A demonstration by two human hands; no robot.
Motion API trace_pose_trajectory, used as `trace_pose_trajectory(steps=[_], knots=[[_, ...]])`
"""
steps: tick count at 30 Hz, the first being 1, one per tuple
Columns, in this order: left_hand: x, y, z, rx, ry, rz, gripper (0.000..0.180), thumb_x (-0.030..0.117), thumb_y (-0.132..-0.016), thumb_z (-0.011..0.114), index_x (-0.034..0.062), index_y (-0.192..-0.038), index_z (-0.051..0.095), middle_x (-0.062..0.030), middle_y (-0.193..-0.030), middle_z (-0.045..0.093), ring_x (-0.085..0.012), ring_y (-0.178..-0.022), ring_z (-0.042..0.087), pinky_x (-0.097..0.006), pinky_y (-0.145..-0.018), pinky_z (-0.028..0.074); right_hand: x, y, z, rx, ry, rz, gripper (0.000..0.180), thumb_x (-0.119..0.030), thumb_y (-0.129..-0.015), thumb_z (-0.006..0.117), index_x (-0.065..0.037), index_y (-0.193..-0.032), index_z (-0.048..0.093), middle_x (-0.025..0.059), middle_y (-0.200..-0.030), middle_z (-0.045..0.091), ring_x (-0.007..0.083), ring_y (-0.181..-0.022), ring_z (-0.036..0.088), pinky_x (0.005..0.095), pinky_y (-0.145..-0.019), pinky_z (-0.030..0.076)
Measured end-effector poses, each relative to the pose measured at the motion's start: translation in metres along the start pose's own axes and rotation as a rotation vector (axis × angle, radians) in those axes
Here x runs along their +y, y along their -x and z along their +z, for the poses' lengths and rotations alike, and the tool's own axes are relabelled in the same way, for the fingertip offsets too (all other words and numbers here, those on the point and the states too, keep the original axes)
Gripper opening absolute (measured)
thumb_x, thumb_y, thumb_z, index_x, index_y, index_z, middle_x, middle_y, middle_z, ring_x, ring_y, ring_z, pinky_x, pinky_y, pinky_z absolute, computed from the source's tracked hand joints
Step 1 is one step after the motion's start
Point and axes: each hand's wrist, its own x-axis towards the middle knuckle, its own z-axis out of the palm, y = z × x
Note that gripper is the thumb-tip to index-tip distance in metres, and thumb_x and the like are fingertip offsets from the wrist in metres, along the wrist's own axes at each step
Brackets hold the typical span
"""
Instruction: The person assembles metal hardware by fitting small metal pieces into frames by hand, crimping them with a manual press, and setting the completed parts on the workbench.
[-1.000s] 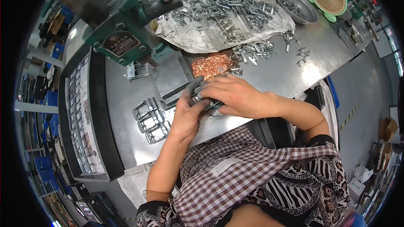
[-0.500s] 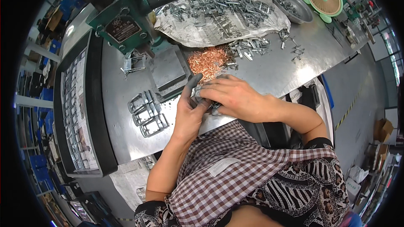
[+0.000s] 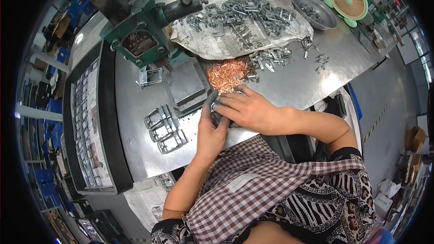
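Close together at the front edge of the metal table, my left hand (image 3: 209, 134) and my right hand (image 3: 254, 112) have their fingers curled in against each other. A bit of grey metal shows between them, but the fingers cover most of it and its kind cannot be told. Just beyond my fingertips lies a heap of small copper-coloured pins (image 3: 228, 74). To the left of my left hand, several rectangular metal buckle frames (image 3: 168, 132) lie side by side. Loose silver metal pieces (image 3: 271, 59) are spread behind the pins.
A green press (image 3: 138, 40) stands at the far left over a flat steel block (image 3: 185, 82). Newspaper (image 3: 199, 47) at the back carries piled buckles. Further right are a metal bowl (image 3: 333, 23) and a green fan (image 3: 348, 0). A black-rimmed tray (image 3: 118, 158) sits left.
The whole view has shifted slightly, so the table appears a little lower and further right. My hands stay together, with the fingers closed more over the metal between them.
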Motion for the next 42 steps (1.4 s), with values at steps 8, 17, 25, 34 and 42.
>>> trace_pose_trajectory(steps=[8, 17, 25, 34, 42], knots=[[0.018, -0.005, -0.033, -0.435, 0.527, -0.303, 0.093, 0.048, -0.073, 0.066, 0.0002, -0.137, 0.019, -0.0125, -0.109, 0.053, -0.0127, -0.089, 0.054, -0.023, -0.074, 0.044, -0.008, 0.005, -0.023, 0.049, -0.219, -0.025, 0.043, -0.015, -0.068, 0.061, 0.002, -0.106, 0.048, 0.0161, -0.107, 0.054, 0.0289, -0.102, 0.052, 0.0438, -0.088, 0.04], [0.03, 0.005, -0.013, -0.555, 0.263, -0.363, 0.038, 0.03, -0.079, 0.063, -0.0042, -0.096, 0.059, -0.0072, -0.082, 0.062, -0.0131, -0.069, 0.057, -0.025, -0.064, 0.047, 0.007, 0.011, -0.032, -0.24, -1.149, 0.173, 0.056, -0.01, -0.063, 0.072, -0.003, -0.112, 0.047, 0.0109, -0.109, 0.054, 0.0235, -0.103, 0.052, 0.0338, -0.086, 0.042], [0.028, -0.004, -0.022, -0.2, 0.067, -0.314, 0.016, 0.013, -0.079, 0.065, -0.0023, -0.083, 0.061, -0.0039, -0.067, 0.06, -0.0077, -0.057, 0.053, -0.021, -0.049, 0.042, 0.027, 0.003, -0.022, -0.128, -1.185, 0.39, 0.07, -0.013, -0.069, 0.068, -0.006, -0.13, 0.035, 0.0127, -0.126, 0.044, 0.0215, -0.112, 0.047, 0.0331, -0.092, 0.04], [0.029, -0.008, -0.025, -0.031, -0.426, 0.32, 0.044, 0.004, -0.073, 0.067, 0.0019, -0.112, 0.048, -0.0064, -0.073, 0.063, -0.0085, -0.057, 0.055, -0.023, -0.053, 0.043, 0.026, -0.018, -0.027, -0.212, -0.671, 0.337, 0.028, -0.023, -0.085, 0.052, -0.001, -0.102, 0.056, 0.0164, -0.079, 0.061, 0.028, -0.072, 0.06, 0.036, -0.067, 0.046], [0.036, 0.01, -0.019, -0.254, -0.276, 0.033, 0.056, -0.001, -0.072, 0.062, 0.0067, -0.124, 0.042, -0.0068, -0.075, 0.061, -0.0055, -0.06, 0.052, -0.021, -0.055, 0.042, -0.005, 0.015, -0.002, -0.137, -1.249, 0.39, 0.029, -0.022, -0.092, 0.043, 0.003, -0.104, 0.05, 0.0141, -0.081, 0.057, 0.0191, -0.076, 0.055, 0.0327, -0.072, 0.044]])
